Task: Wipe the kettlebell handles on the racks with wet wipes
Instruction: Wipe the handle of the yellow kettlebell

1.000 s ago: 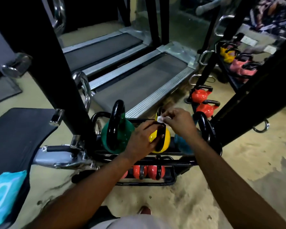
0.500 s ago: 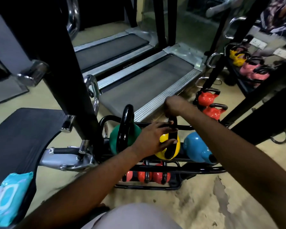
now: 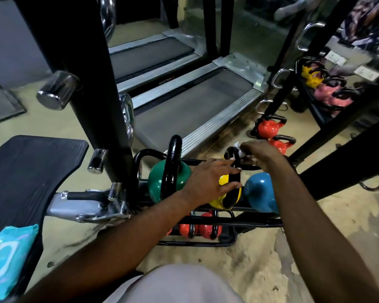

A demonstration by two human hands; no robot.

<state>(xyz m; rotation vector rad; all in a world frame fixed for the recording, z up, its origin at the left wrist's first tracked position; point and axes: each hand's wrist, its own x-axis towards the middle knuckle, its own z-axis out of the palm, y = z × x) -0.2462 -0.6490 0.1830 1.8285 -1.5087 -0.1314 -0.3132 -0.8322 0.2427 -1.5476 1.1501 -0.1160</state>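
A low black rack [image 3: 239, 224] holds a green kettlebell [image 3: 155, 182], a yellow kettlebell [image 3: 224, 182] and a blue kettlebell [image 3: 260, 193] on its top tier. My left hand [image 3: 208, 182] rests with straight fingers across the yellow kettlebell's body and black handle [image 3: 233, 171]. My right hand [image 3: 260, 153] pinches a small white wet wipe [image 3: 239, 149] against the top of that handle. Small red kettlebells [image 3: 206, 229] sit on the lower tier.
A wet wipe pack [image 3: 7, 256] lies on a black bench [image 3: 26, 171] at left. Black machine posts stand left and right. Two treadmills [image 3: 195, 106] lie behind the rack. Red kettlebells [image 3: 269, 127] sit on the floor at right, near another rack [image 3: 324, 92].
My right hand has slid back along the yellow kettlebell's handle toward its top, and the white wipe shows again. My left hand stays on the yellow kettlebell, fingers straighter.
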